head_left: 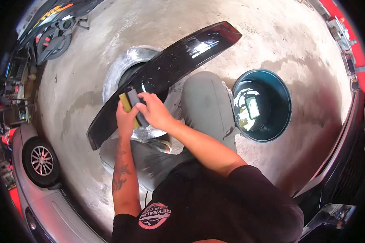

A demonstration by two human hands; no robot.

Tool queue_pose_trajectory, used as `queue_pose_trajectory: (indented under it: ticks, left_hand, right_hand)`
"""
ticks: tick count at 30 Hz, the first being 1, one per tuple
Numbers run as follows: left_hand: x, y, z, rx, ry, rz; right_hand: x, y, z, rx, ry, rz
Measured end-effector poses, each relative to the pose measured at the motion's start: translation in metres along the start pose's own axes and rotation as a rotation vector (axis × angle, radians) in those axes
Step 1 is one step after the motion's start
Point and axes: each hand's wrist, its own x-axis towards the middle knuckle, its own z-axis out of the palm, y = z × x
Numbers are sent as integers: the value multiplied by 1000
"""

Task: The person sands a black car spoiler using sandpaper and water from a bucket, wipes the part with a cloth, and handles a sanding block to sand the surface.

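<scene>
My left hand [126,117] grips a yellow foam-like block [125,102] by its near side. Against that block lies a dark grey sheet [133,98], which looks like sandpaper, and the fingers of my right hand [155,112] pinch it. Both hands are close together over a long, glossy black panel [166,58], shaped like a car spoiler. The panel slants from lower left to upper right, with pale specks and light reflections on it. Beneath it sits a round, whitish-grey support [113,77] with a dark hollow middle, partly hidden by the panel.
A dark teal bucket [286,115] stands right of my knee, with liquid and a pale rectangular shape [252,107] inside. Vehicles flank the floor: a silver car [48,206] at left, a dark one [332,162] at right. A motorcycle [54,40] stands at far left.
</scene>
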Motion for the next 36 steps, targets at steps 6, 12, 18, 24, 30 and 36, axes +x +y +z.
queue_pose_trajectory:
  ticks: [6,12,18,24,30,36]
  left_hand:
    - [-14,-9,1,-207,-166,34]
    - [-16,-7,-4,-220,-264,-46]
    - [-13,-9,-4,-203,-278,-53]
    - [-5,-12,-9,-128,-129,-40]
    - [1,-5,-23,209,-225,-172]
    - [0,8,-32,-751,-42,-129]
  right_hand:
    - [-8,41,18,195,-204,484]
    - [-5,47,21,240,55,466]
    - [-13,45,8,-22,-16,318]
    - [-6,48,-5,163,-117,473]
    - [1,47,-16,1,35,439]
    - [3,34,-29,399,-134,657]
